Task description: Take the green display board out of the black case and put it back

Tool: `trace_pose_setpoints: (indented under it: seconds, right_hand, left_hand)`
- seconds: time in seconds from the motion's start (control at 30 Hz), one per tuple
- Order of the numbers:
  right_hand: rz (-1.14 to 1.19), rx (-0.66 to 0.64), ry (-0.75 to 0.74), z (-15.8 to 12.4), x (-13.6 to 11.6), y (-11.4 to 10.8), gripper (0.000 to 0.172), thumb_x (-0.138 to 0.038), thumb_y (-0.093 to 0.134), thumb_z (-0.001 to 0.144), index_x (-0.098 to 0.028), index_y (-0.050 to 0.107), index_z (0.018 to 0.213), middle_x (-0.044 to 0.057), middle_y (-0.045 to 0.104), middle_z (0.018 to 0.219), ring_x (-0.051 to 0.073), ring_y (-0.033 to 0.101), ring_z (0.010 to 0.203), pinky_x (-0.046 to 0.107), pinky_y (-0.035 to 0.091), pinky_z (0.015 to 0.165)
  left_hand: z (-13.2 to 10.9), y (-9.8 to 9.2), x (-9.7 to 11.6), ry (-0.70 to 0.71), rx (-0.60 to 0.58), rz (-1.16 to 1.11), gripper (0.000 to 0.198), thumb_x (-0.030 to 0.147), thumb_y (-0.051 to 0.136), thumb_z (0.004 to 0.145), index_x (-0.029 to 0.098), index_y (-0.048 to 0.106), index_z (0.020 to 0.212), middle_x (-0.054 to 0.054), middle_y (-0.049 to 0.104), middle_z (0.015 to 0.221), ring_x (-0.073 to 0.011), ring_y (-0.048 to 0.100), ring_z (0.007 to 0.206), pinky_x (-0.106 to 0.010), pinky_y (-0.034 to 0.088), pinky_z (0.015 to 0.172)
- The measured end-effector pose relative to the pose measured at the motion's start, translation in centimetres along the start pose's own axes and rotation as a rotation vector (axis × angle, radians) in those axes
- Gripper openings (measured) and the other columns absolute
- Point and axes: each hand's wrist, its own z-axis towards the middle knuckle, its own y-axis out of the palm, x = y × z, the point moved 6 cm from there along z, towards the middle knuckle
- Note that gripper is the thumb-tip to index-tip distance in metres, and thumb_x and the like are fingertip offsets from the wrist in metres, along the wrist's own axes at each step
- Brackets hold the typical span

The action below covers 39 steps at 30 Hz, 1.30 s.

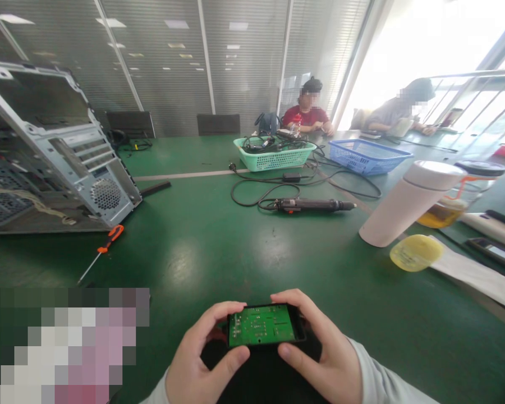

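Observation:
Low in the middle of the view, both hands hold a small green circuit board (261,325) set in a black frame. My left hand (202,359) grips its left end, thumb under the lower edge and fingers curled over the top. On the other end, my right hand (320,350) is wrapped around the right side the same way. The board lies flat, solder side up, just above the green table (219,252).
An open grey computer case (46,151) lies at the left, an orange-handled screwdriver (103,249) beside it. A black electric screwdriver with cable (311,205), a green basket (273,154), a blue basket (368,156) and a white flask (408,205) stand farther back. Two people sit at the far end.

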Motion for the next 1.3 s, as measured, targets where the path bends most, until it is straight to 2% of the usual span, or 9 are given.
trace_pose_setpoints:
  seconds: [0.13, 0.33, 0.47, 0.6, 0.8, 0.97, 1.1, 1.17, 1.3]
  right_hand:
    - [-0.009, -0.070, -0.047, 0.2, 0.4, 0.4, 0.042, -0.038, 0.069, 0.083, -0.025, 0.053, 0.120, 0.005, 0.059, 0.110, 0.021, 0.058, 0.101, 0.030, 0.047, 0.087]
    - [-0.153, -0.078, -0.113, 0.2, -0.4, 0.2, 0.042, -0.054, 0.062, 0.087, -0.022, 0.057, 0.113, 0.010, 0.063, 0.107, 0.025, 0.060, 0.098, 0.034, 0.047, 0.085]
    - [-0.180, -0.041, -0.139, 0.2, -1.1, 0.0, 0.042, -0.058, 0.058, 0.088, -0.023, 0.057, 0.111, 0.009, 0.066, 0.102, 0.024, 0.063, 0.091, 0.032, 0.050, 0.078]
    - [-0.189, -0.021, -0.177, 0.2, -1.5, -0.2, 0.040, -0.056, 0.060, 0.087, -0.025, 0.056, 0.111, 0.006, 0.068, 0.099, 0.021, 0.065, 0.087, 0.029, 0.050, 0.076]
    - [-0.205, -0.032, -0.122, 0.0, -1.1, 0.0, 0.041, -0.060, 0.061, 0.084, -0.024, 0.059, 0.105, 0.006, 0.069, 0.095, 0.022, 0.067, 0.080, 0.027, 0.051, 0.067]
    - [-0.152, -0.016, -0.093, -0.1, -1.0, 0.1, 0.040, -0.061, 0.057, 0.086, -0.027, 0.058, 0.107, 0.005, 0.069, 0.092, 0.021, 0.067, 0.075, 0.025, 0.051, 0.062]
    - [-0.127, -0.059, -0.014, -0.1, -0.7, 0.2, 0.040, -0.060, 0.058, 0.084, -0.024, 0.060, 0.102, 0.005, 0.070, 0.089, 0.021, 0.066, 0.071, 0.025, 0.049, 0.060]
    - [-0.120, -0.104, 0.017, -0.1, -0.8, 0.2, 0.037, -0.057, 0.056, 0.086, -0.022, 0.060, 0.096, 0.004, 0.068, 0.080, 0.019, 0.063, 0.064, 0.025, 0.046, 0.056]
    - [-0.146, -0.167, 0.086, -0.1, -1.1, 0.0, 0.022, -0.039, 0.051, 0.083, -0.020, 0.059, 0.091, 0.002, 0.061, 0.069, 0.016, 0.056, 0.058, 0.024, 0.043, 0.054]
  left_hand:
    - [0.0, 0.3, 1.2, 0.081, -0.027, 0.038, 0.030, 0.019, 0.074, 0.073, 0.029, 0.068, 0.101, -0.004, 0.071, 0.112, -0.0241, 0.066, 0.103, -0.027, 0.052, 0.081]
    - [0.2, 0.4, 1.7, 0.040, -0.047, 0.075, 0.020, 0.019, 0.068, 0.072, 0.025, 0.070, 0.090, -0.006, 0.073, 0.107, -0.0249, 0.066, 0.099, -0.030, 0.051, 0.079]
    - [0.4, 0.2, 2.2, 0.111, -0.056, 0.092, 0.029, 0.015, 0.073, 0.067, 0.029, 0.071, 0.092, -0.002, 0.070, 0.104, -0.0224, 0.065, 0.096, -0.027, 0.049, 0.077]
    - [0.5, 0.1, 2.1, 0.144, -0.085, 0.071, 0.024, 0.020, 0.076, 0.071, 0.029, 0.071, 0.093, -0.001, 0.068, 0.098, -0.0201, 0.065, 0.088, -0.026, 0.048, 0.073]
    - [0.3, 0.4, 1.7, 0.216, -0.126, 0.057, 0.016, 0.034, 0.070, 0.081, 0.028, 0.070, 0.096, -0.004, 0.072, 0.100, -0.0223, 0.068, 0.090, -0.027, 0.052, 0.073]
    - [-0.3, 0.2, 1.4, 0.119, -0.060, 0.022, 0.018, 0.040, 0.067, 0.084, 0.032, 0.069, 0.100, 0.000, 0.076, 0.103, -0.0199, 0.069, 0.092, -0.026, 0.051, 0.081]
    - [-0.4, 0.2, 1.4, 0.089, -0.094, 0.018, 0.019, 0.038, 0.068, 0.084, 0.030, 0.068, 0.102, 0.000, 0.077, 0.103, -0.0195, 0.070, 0.095, -0.025, 0.050, 0.084]
    - [-0.5, 0.2, 1.3, 0.084, -0.113, 0.009, 0.020, 0.038, 0.067, 0.084, 0.029, 0.068, 0.102, -0.001, 0.076, 0.103, -0.0195, 0.070, 0.094, -0.025, 0.051, 0.082]
    - [-0.5, 0.3, 0.9, 0.100, -0.077, 0.048, 0.024, 0.047, 0.063, 0.085, 0.029, 0.066, 0.101, -0.001, 0.074, 0.097, -0.0180, 0.069, 0.084, -0.024, 0.051, 0.073]
